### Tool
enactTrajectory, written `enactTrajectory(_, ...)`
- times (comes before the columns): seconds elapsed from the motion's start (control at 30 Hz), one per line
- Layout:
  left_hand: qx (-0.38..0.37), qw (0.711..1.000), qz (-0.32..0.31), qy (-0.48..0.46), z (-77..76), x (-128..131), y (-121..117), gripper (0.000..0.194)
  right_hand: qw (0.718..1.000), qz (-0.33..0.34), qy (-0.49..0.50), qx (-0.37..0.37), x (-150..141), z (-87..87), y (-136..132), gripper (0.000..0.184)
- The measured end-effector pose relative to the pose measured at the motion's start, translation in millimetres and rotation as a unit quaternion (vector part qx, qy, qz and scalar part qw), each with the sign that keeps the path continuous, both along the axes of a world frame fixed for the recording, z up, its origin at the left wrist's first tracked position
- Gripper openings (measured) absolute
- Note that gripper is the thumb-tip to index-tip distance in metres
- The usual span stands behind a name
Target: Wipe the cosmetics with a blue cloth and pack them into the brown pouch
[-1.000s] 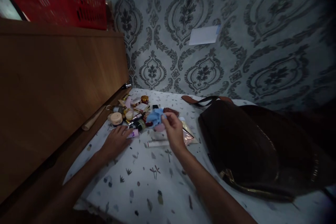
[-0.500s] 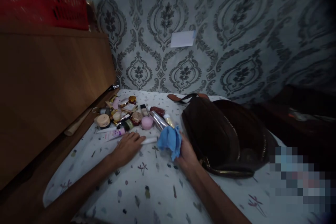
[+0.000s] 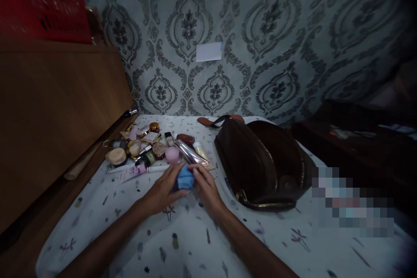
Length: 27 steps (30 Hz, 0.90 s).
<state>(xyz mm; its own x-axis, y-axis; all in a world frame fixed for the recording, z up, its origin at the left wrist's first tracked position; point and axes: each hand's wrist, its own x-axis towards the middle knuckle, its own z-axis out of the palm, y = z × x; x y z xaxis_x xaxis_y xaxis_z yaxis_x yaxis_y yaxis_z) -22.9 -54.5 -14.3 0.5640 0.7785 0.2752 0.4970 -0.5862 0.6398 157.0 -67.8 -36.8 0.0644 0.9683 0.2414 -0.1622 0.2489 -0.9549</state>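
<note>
Since the frame half a second ago, the left hand has moved from the white stick to the blue cloth, and the right hand, previously holding the cloth alone, has come in to meet it. The left fingers are curved over the near side of the cloth, with the thumb set along its lower edge; the digits are parted only by the thickness of the bundle and are clamped on it. The right index finger extends to the upper right edge of the cloth, with the thumb close beneath; these fingers are nearly together and grip that edge. The remaining right fingers are partly hidden. The cloth is matte, bright blue, and gathered into a compact, creased bundle, more tightly bunched than in the earlier frame. It is located between the two hands, above the printed white sheet; whether its underside touches the sheet cannot be determined. The white stick lies left of the cloth, with one end at the pink tube. Beyond the hands are a pink round jar and a silver tube, which borders a group of small cosmetic containers. A dark brown bag lies on the sheet to the right, near the right hand.
</note>
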Motion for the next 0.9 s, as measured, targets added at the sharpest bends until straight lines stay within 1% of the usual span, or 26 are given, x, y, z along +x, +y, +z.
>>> enactTrajectory(0.03,-0.008,1.000,-0.004,-0.007,-4.9,4,2,0.070,0.999,-0.010,-0.039,0.023,2,1.1,-1,0.030)
enactTrajectory(0.1,-0.013,0.999,0.008,-0.029,-13.5,6,7,0.064,0.987,-0.067,-0.126,0.075,9,2.7,-1,0.024)
enactTrajectory(0.13,-0.013,0.999,0.021,-0.041,-17.0,5,10,0.060,0.975,-0.102,-0.172,0.100,13,2.9,0,0.022)
enactTrajectory(0.2,-0.015,0.996,0.055,-0.067,-22.2,1,15,0.055,0.939,-0.164,-0.272,0.134,20,2.5,6,0.019)
enactTrajectory(0.23,-0.019,0.994,0.071,-0.080,-24.1,-1,17,0.053,0.916,-0.185,-0.327,0.139,22,2.0,9,0.019)
enactTrajectory(0.3,-0.031,0.990,0.092,-0.099,-27.2,-4,18,0.050,0.867,-0.202,-0.438,0.124,21,1.1,18,0.028)
enactTrajectory(0.37,-0.037,0.988,0.102,-0.107,-29.9,-4,19,0.048,0.820,-0.199,-0.528,0.099,17,1.1,26,0.040)
enactTrajectory(0.4,-0.036,0.988,0.106,-0.109,-31.1,-4,19,0.047,0.801,-0.195,-0.560,0.089,14,1.4,30,0.044)
enactTrajectory(0.43,-0.033,0.987,0.110,-0.112,-32.0,-3,20,0.048,0.787,-0.192,-0.581,0.082,12,1.8,33,0.045)
enactTrajectory(0.47,-0.030,0.986,0.116,-0.118,-32.7,-3,20,0.049,0.779,-0.191,-0.592,0.077,11,2.0,36,0.046)
enactTrajectory(0.5,-0.027,0.984,0.125,-0.126,-32.9,-3,20,0.051,0.777,-0.192,-0.594,0.076,10,2.0,37,0.047)
enactTrajectory(0.53,-0.028,0.981,0.134,-0.138,-32.6,-2,20,0.052,0.783,-0.192,-0.586,0.077,11,1.7,38,0.048)
enactTrajectory(0.57,-0.031,0.978,0.143,-0.151,-31.8,-2,19,0.054,0.796,-0.192,-0.569,0.081,12,1.1,38,0.049)
enactTrajectory(0.6,-0.038,0.974,0.151,-0.166,-30.8,-2,19,0.055,0.814,-0.192,-0.541,0.086,13,0.4,37,0.050)
enactTrajectory(0.7,-0.067,0.960,0.168,-0.213,-27.7,-3,18,0.055,0.894,-0.170,-0.401,0.105,18,0.2,29,0.048)
enactTrajectory(0.77,-0.082,0.948,0.177,-0.253,-26.7,-2,19,0.054,0.946,-0.119,-0.287,0.097,20,3.0,20,0.046)
enactTrajectory(0.8,-0.092,0.938,0.184,-0.278,-26.3,-2,20,0.055,0.965,-0.082,-0.235,0.084,21,5.0,14,0.046)
enactTrajectory(0.83,-0.106,0.927,0.191,-0.305,-25.6,-1,22,0.056,0.979,-0.045,-0.189,0.067,21,7.2,9,0.046)
enactTrajectory(0.9,-0.126,0.907,0.203,-0.347,-22.1,0,25,0.057,0.992,0.020,-0.118,0.032,21,10.3,-1,0.047)
